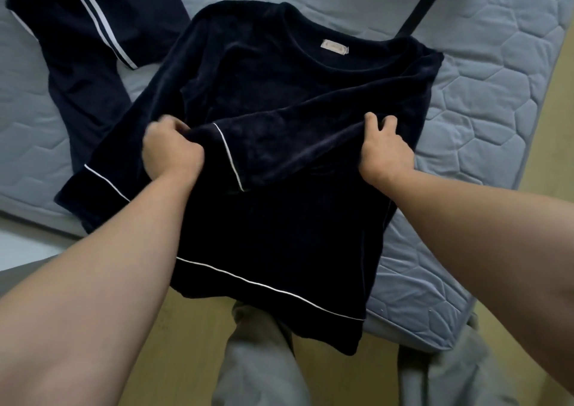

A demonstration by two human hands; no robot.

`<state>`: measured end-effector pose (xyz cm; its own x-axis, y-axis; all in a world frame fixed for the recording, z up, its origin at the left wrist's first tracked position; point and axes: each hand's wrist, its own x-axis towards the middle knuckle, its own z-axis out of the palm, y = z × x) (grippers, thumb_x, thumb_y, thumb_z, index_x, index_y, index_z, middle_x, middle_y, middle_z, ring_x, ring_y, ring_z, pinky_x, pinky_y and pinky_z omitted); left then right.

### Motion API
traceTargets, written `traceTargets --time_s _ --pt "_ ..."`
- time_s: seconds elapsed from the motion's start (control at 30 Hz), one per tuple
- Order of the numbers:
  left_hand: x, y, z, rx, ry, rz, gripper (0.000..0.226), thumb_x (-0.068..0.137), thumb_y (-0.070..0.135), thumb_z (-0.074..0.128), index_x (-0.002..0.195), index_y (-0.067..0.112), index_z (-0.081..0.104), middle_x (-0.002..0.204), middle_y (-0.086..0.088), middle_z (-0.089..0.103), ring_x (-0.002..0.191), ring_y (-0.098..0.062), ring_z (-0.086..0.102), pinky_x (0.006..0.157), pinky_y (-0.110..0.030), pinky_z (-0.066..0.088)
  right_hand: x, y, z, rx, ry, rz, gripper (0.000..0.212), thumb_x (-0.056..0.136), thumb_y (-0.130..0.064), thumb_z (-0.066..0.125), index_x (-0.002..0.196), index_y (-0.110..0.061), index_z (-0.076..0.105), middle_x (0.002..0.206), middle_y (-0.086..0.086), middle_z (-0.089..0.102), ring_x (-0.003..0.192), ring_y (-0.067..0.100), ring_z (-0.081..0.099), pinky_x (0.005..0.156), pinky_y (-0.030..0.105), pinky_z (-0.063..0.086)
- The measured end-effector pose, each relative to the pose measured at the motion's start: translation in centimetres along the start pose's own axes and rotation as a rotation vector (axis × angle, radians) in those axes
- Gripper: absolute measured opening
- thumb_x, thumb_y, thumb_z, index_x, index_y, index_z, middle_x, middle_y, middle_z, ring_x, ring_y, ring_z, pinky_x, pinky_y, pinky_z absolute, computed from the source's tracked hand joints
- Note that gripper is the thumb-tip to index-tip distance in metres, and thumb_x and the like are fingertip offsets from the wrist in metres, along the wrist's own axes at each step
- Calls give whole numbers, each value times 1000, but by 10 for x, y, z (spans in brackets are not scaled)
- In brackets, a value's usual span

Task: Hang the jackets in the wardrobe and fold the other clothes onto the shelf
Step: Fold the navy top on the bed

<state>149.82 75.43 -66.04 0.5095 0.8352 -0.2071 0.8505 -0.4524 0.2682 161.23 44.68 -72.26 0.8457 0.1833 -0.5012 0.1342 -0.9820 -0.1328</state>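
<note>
My left hand [172,152] is curled tight round the cuff end of one sleeve [279,132] of the navy velvet top [279,235]. My right hand [385,154] pinches the same sleeve's upper edge further along, thumb and fingers closed on the fabric. The sleeve runs between my two hands, lying across the chest of the top, and its white-piped cuff sits just inside my left hand.

The top lies flat on the grey quilted mattress [484,95], neckline away from me. A small pale label [335,47] shows beyond my right hand. The hem hangs over the bed's near edge, below both wrists. The other sleeve [102,176] stretches out under my left forearm, its cuff well to the outside of that hand.

Beyond my left hand, apart from the top's shoulder, lie navy trousers [77,73] with white side stripes. Far beyond my right hand a dark band [425,5] crosses the mattress; it may be a strap, I cannot tell.
</note>
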Motion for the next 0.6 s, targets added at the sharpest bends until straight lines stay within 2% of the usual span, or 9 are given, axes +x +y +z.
traceTargets --time_s 0.07,0.13,0.2,0.27,0.33,0.4,0.47,0.53,0.6 --pt "11 -5 3 -108 137 -92 42 82 11 59 124 20 55 135 -7 50 117 -30 56 99 -38 45 0 3 0 -31 -23 3 78 83 3 60 146 -24 23 139 20 29 78 34 51 66 43 44" --pt "13 -7 13 -238 168 -394 50 90 27 58 136 14 45 145 -11 43 126 -34 52 103 -39 40 0 6 1 -62 -41 10 73 83 0 61 142 -25 26 134 19 32 78 34 49 66 43 44" --pt "5 -8 26 -250 78 -636 68 93 48 56 144 8 36 149 -16 40 130 -39 49 106 -43 39 1 8 3 -91 -44 9 73 82 -3 64 141 -26 28 129 18 34 85 34 50 69 43 42" --pt "-11 -9 37 -246 -18 -691 84 88 65 54 146 7 34 147 -16 44 127 -40 51 104 -47 42 2 11 6 -107 -29 11 78 81 -7 67 143 -28 26 131 17 35 101 35 50 78 45 43" --pt "-29 -7 50 -397 -134 -766 95 80 73 61 145 10 35 138 -13 51 117 -39 58 97 -49 51 2 13 9 -107 -18 32 85 80 -12 70 147 -32 21 138 15 33 114 35 45 90 46 43" --pt "-43 -3 57 -621 -288 -827 93 76 66 73 143 14 34 123 -8 53 101 -33 65 83 -46 59 3 17 11 -72 -46 50 89 81 -14 70 150 -34 18 143 14 29 120 34 42 96 48 42" --pt "-51 -2 63 -779 -289 -847 82 80 46 81 140 13 34 117 -7 55 89 -27 69 74 -40 62 4 23 9 -36 -95 23 89 83 -15 67 153 -34 16 144 12 27 121 34 42 96 48 44" --pt "-59 1 70 -939 -190 -949 62 88 26 77 136 8 42 117 -12 60 84 -27 72 68 -36 62 7 31 3 13 -119 -13 85 84 -16 65 153 -31 17 144 11 28 120 34 45 94 49 47" --pt "-81 14 75 -1074 -233 -1090 36 94 14 63 126 5 52 116 -18 63 84 -29 70 69 -38 59 7 38 -11 105 -124 -55 75 87 -15 61 151 -27 23 144 11 30 117 36 50 93 50 50"
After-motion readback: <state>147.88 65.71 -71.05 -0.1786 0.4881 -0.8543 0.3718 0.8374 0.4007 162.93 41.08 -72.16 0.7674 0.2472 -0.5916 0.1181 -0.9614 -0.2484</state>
